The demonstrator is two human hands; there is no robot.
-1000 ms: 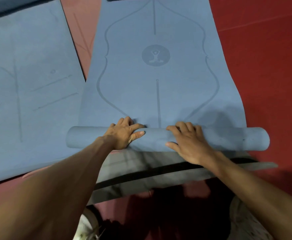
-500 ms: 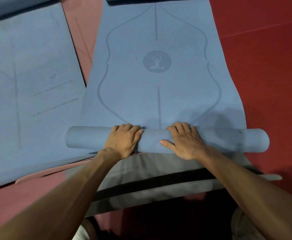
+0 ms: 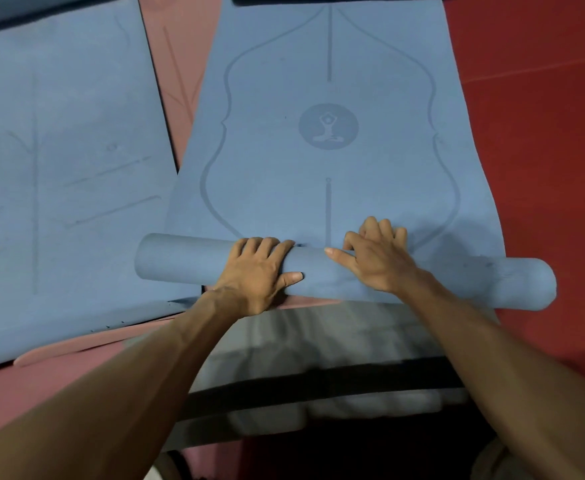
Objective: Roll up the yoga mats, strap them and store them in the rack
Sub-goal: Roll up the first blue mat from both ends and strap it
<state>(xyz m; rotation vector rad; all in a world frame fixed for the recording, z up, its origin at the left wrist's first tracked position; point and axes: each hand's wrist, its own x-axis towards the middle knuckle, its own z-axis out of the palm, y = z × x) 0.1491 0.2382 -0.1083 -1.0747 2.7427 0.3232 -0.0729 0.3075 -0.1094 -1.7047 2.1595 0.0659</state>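
Left hand [image 3: 256,271]: I am showing a bare hand; the thumbnail is short and is catching the light.
Right hand [image 3: 377,261]: I am showing it bare as well, with a short, pale nail on the forefinger.
Left forearm [image 3: 145,375]: it is running bare from wrist to frame edge, with tendon lines showing near the wrist.
Right forearm [image 3: 492,341]: it is running bare to the frame edge.
Clothing: pale cloth [image 3: 159,471] is showing at the bottom edge; I am unable to tell which garment.
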